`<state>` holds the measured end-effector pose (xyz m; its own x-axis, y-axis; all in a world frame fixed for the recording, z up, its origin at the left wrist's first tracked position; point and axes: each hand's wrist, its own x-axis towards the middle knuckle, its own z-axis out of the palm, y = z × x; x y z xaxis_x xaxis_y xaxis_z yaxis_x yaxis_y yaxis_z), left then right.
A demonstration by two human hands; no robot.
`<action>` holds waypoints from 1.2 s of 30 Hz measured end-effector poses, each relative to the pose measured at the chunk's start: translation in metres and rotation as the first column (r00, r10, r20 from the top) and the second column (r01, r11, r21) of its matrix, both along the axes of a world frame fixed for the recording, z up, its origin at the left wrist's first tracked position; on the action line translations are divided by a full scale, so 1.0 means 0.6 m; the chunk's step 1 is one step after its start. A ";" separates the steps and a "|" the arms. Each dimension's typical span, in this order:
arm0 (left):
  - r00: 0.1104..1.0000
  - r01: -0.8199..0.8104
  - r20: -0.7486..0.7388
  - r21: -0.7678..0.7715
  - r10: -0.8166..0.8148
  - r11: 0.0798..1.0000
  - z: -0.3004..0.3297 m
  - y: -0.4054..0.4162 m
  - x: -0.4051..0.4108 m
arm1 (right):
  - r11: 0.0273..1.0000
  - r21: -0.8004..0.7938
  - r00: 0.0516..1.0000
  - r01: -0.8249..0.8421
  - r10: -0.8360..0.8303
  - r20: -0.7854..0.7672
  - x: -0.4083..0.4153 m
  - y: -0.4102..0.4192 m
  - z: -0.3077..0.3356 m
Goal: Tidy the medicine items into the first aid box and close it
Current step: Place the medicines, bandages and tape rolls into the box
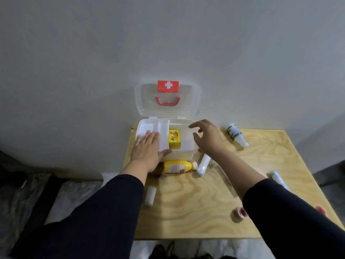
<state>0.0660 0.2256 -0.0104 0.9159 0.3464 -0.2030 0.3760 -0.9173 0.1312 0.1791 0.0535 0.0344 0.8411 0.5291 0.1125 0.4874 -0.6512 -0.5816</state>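
Plywood table [205,199] against a grey wall carries the first aid box [184,153], its clear lid [188,107] standing up. Left hand [147,152] lies flat, fingers spread, on the white tray [149,128] in the box's left part, gripping nothing. Right hand [208,137] hovers spread and empty over the box's right edge. Inside the box stands a yellow carton [174,140]. Just in front of the box lie a yellow bottle [179,166] and a white tube [203,164]; right of it, a white bottle [237,134].

dim, soft, wide-angle edge distortion
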 end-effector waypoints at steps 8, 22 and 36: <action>1.000 0.013 0.007 0.034 -0.014 0.999 -0.009 0.002 -0.003 | 0.913 -0.259 0.935 0.314 -0.346 -0.085 -0.042 -0.194 -0.076; 1.000 0.027 0.015 0.048 -0.028 0.998 -0.013 0.004 -0.003 | 0.887 -0.227 0.887 0.402 -0.438 -0.144 -0.071 -0.228 -0.104; 1.000 0.012 0.018 0.012 -0.012 1.000 -0.006 0.000 -0.003 | 0.874 -0.479 0.975 -0.081 0.168 0.143 0.022 -0.028 0.046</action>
<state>0.0641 0.2256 -0.0142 0.9234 0.3378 -0.1820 0.3627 -0.9232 0.1267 0.1920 0.0366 0.0620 0.7545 0.6553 -0.0356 0.6476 -0.7522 -0.1220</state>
